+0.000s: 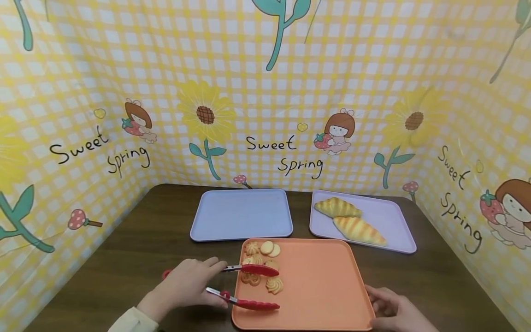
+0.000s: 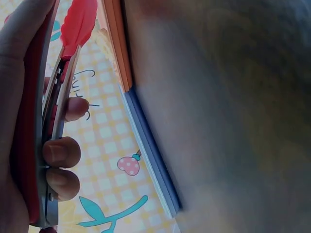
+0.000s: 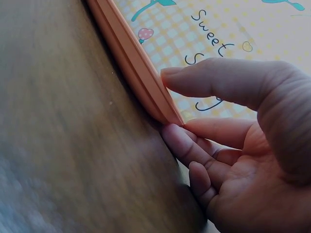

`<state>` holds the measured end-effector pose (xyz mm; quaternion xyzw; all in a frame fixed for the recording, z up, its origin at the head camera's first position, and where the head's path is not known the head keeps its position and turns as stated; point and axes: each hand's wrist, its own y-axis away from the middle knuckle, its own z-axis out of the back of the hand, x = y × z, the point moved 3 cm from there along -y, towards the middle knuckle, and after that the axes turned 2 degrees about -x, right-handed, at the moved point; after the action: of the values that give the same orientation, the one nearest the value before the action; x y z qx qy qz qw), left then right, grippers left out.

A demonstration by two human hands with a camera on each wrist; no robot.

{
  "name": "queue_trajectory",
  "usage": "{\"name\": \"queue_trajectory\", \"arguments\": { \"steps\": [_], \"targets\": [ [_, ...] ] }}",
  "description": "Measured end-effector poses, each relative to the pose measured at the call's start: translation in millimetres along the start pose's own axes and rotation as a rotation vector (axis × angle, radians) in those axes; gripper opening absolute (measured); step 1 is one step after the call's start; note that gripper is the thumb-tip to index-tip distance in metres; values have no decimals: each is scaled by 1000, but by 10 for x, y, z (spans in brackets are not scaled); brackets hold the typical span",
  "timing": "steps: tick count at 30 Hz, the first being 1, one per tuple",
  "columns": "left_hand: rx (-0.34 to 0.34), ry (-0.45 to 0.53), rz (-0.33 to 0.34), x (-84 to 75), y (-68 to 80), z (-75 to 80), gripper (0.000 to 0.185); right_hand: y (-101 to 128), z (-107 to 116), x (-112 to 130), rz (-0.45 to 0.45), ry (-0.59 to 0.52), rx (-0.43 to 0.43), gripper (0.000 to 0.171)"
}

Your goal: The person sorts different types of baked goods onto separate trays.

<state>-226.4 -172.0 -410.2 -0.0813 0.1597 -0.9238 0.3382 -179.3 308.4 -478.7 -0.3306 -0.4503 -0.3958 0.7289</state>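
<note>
Left fingers: curled round red tongs [image 1: 244, 286], arms spread over cookies [image 1: 262, 267].
Right fingers: thumb and fingertips [image 3: 177, 138] apparently pinch orange tray [image 1: 323, 286] corner.
Twelve o'clock: blue tray [image 1: 242, 214].
One o'clock: lilac tray [image 1: 390, 216] holding bread rolls [image 1: 350, 220].

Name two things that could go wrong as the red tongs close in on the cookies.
1. The tongs gape wide around several crowded cookies, so they may nudge neighbours or crush one.
2. The right hand only pinches the orange tray at its corner, so a push from the left hand might slide it.
</note>
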Motion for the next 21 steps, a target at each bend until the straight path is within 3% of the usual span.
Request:
{"name": "queue_trajectory", "arguments": {
  "steps": [5,12,21],
  "targets": [
    [-64,-68,-8,-32,-14,-23,74,-2,2,-3,5,0,-4,59],
    [-25,-92,-26,-96,-30,-22,69,17,-13,0,39,19,-20,60],
    [-67,-119,-74,-119,-10,-59,62,7,1,9,-17,-15,3,60]
  ]
}}
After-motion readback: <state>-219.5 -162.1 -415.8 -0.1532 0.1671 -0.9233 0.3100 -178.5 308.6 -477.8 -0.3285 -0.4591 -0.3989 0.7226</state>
